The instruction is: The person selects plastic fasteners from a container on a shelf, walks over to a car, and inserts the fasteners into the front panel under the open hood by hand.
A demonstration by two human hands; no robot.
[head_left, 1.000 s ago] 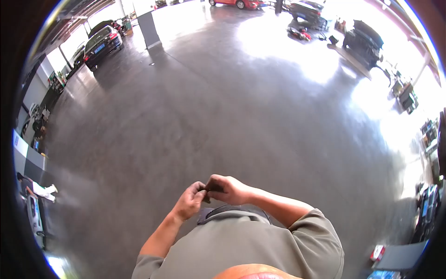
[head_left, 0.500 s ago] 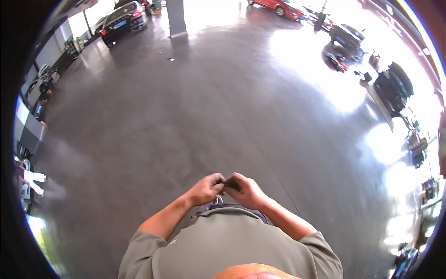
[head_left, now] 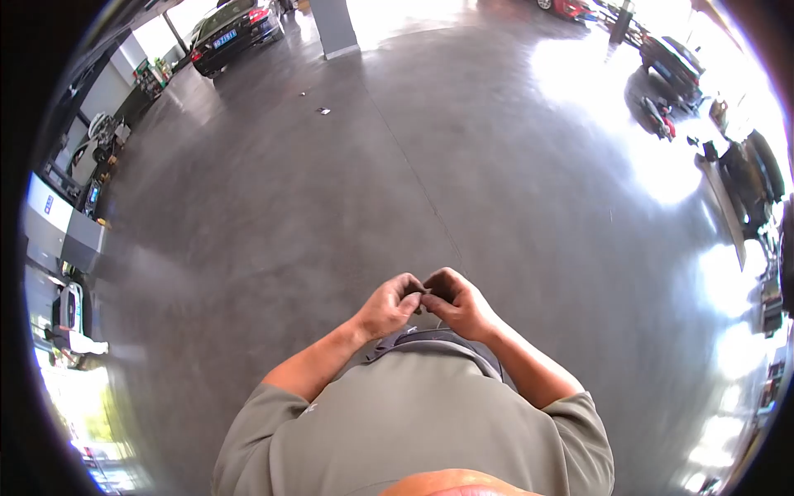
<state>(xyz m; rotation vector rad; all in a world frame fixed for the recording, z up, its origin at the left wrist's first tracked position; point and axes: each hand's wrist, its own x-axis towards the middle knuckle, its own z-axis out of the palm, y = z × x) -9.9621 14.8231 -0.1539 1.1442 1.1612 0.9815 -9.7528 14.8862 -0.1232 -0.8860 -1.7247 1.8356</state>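
Both hands meet over a small thing at the waist

The left hand (head_left: 387, 307) and right hand (head_left: 468, 312) come together in front of the belly, just beyond the hem of the grey-green shirt (head_left: 413, 405). Each is nearly closed, fingers curled and thumb brought in against them, and the two sets of fingertips touch or almost touch. Between them sits a small thing (head_left: 426, 292), pinched from both sides; it is so covered by the fingers, and so small here, that I cannot say what it is.

A fingertip pinch would suit something this slight, since a full fist would hide it and leave little room for the other hand. The bent elbows bring it close to the body, probably for steadiness and an easy look down.

Nothing props the hands from below: they are held up in the air above the grey floor (head_left: 331, 207). Well apart from them, a pillar (head_left: 334, 29) and a dark car (head_left: 236, 37) stand ahead to the left, a red car (head_left: 569, 8) ahead to the right, and a pale scrap (head_left: 323, 111) lies on the floor near the pillar.
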